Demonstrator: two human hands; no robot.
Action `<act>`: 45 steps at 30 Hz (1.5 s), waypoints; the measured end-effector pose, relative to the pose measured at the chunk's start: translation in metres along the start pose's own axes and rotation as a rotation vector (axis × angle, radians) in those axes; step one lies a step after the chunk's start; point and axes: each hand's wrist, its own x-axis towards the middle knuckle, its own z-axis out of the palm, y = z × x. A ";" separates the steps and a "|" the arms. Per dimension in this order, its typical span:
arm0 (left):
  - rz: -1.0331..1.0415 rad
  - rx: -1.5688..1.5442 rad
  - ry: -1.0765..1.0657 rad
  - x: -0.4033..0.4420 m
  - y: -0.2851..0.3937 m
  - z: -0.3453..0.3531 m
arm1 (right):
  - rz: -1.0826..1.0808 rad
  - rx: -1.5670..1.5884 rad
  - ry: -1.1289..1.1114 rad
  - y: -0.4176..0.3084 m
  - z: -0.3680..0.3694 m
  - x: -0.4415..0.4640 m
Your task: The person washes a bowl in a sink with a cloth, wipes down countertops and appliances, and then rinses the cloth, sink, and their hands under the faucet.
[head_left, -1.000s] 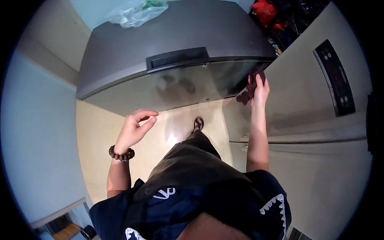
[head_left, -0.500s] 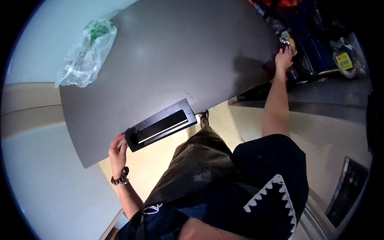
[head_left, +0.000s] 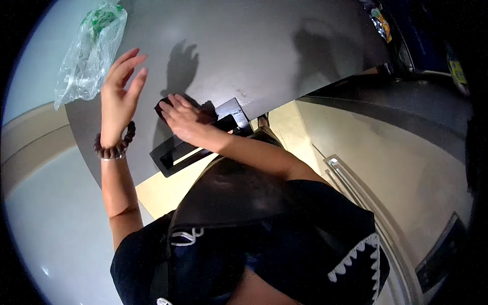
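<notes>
My right hand (head_left: 185, 121) lies with its palm down on a dark cloth (head_left: 207, 111), pressing it against a wide grey panel (head_left: 234, 56). Most of the cloth is hidden under the fingers; dark edges show at both sides. Just below it is the panel's black rectangular handle frame (head_left: 165, 161), partly covered by the right wrist. My left hand (head_left: 122, 91) is raised over the panel's left part, fingers apart and holding nothing. A clear plastic bag with green print (head_left: 91, 56) hangs at the panel's left edge, beside the left hand.
Dark shelving with colourful packets (head_left: 381, 25) stands at the upper right. A yellow-labelled item (head_left: 457, 73) shows at the far right edge. A pale cabinet front with a long metal handle (head_left: 351, 185) is to my right. Pale floor (head_left: 287, 124) shows below the panel.
My right hand has come from the dark shelving at the right to the panel's handle area, now on a dark cloth. My left hand has left the handle frame and risen.
</notes>
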 end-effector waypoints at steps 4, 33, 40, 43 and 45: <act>0.042 0.118 -0.090 -0.004 -0.002 -0.005 | 0.421 0.079 0.232 0.090 -0.080 -0.063; -0.368 0.619 -0.362 -0.111 -0.124 0.005 | 0.187 -0.123 0.056 0.147 -0.041 0.031; -0.263 0.704 -0.302 -0.116 -0.132 0.007 | 0.318 -0.384 0.101 0.163 -0.098 -0.059; -0.234 0.747 -0.278 -0.115 -0.128 0.007 | 0.674 -0.729 0.297 0.278 -0.141 -0.119; -0.256 0.746 -0.298 -0.111 -0.122 0.006 | 0.929 -0.816 0.279 0.289 -0.143 -0.123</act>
